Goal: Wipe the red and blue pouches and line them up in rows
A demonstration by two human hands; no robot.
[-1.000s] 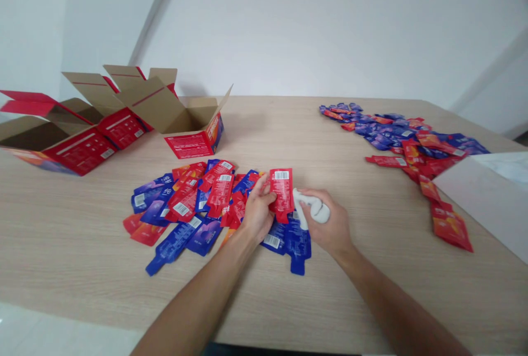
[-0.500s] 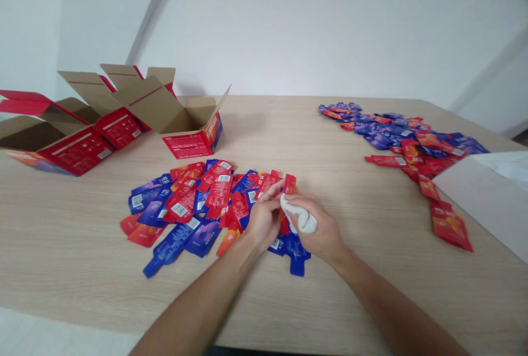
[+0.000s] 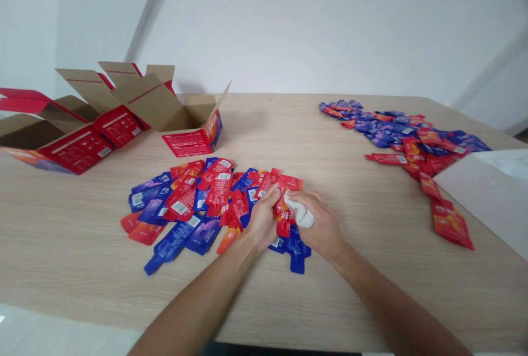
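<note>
My left hand is closed on the left edge of a red sachet, thumb on its front. A crumpled white cloth is bunched in my right hand, which presses it against the sachet's right side. Below and to the left of my hands spreads a loose layer of red and blue sachets, many with barcodes up. One blue sachet lies under my hands, partly covered by them.
Open red cardboard boxes stand at the left with flaps raised. On the right, a heap of blue and red sachets trails towards a white container. A single red sachet lies beside the container.
The red sachet has turned so its printed face shows more fully. My left fingers have closed from spread to a thumb grip, and the cloth has shifted slightly on the sachet.
</note>
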